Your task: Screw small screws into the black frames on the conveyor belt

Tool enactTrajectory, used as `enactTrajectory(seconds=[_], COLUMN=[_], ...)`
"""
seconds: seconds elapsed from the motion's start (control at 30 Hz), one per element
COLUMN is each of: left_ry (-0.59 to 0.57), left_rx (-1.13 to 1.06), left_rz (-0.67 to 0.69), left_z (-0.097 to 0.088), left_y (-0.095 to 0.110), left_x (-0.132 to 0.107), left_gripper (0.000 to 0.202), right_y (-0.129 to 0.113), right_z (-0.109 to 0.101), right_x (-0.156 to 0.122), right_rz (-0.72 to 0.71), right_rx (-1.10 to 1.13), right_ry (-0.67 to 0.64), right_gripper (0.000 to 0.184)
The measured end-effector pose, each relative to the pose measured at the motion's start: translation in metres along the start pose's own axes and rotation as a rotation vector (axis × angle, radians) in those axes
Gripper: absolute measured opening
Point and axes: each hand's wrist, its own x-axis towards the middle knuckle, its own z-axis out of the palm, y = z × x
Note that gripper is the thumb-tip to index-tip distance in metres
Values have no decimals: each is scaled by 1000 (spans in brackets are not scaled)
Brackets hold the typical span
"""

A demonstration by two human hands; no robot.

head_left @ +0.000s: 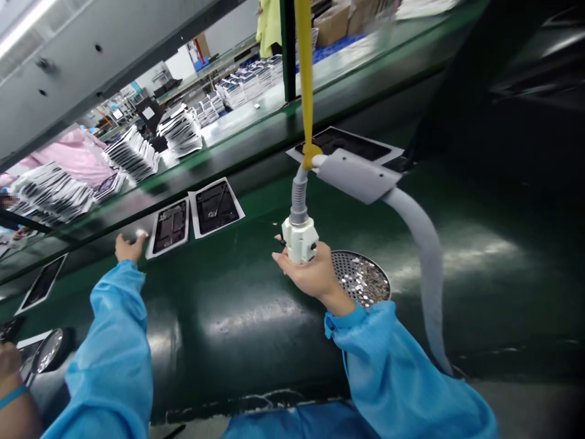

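My right hand [315, 274] is wrapped round a white electric screwdriver [300, 239], held upright. Its grey ribbed cable end hangs from a yellow strap [305, 73], and its lower end is hidden by the hand. Just behind my right wrist lies a round perforated dish [342, 268] with many small shiny metal pieces. My left hand [129, 249] reaches to the far edge of the green bench, thumb and fingers apart, with no object visible in it. It is beside a dark tablet housing [170, 227] on a white sheet. Another dark housing [216, 207] lies to its right.
A grey sleeved hose [427, 244] curves down at the right. Further housings on sheets lie at the back [351, 146] and left [43, 283]. Another person's hand [9, 363] is near a round mirror-like dish [48, 350]. Stacked sheets [132, 152] stand on the shelf.
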Motion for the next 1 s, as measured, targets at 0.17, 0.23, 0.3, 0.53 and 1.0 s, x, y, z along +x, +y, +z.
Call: enactTrajectory(seconds=[0.17,0.23,0.3,0.53,1.0], left_ry=[-205,-305,-395,-666,-756], left_rx=[286,322,366,609,875], left_rz=[125,203,279,474,588], left_z=[51,79,102,136,138], left_y=[7,20,36,90,132], left_x=[-64,-91,-107,-80,-48], left_gripper=[41,37,27,24,21], right_y=[0,0,1,-3,-2], right_z=[0,1,2,8,12], right_x=[-2,-3,-4,-6,-1], right_rz=[21,36,47,88,-12], right_rx=[-20,-32,-36,-23,-29], right_ry=[-32,-34,-47,-88,-106], right_gripper=[19,20,17,12,9])
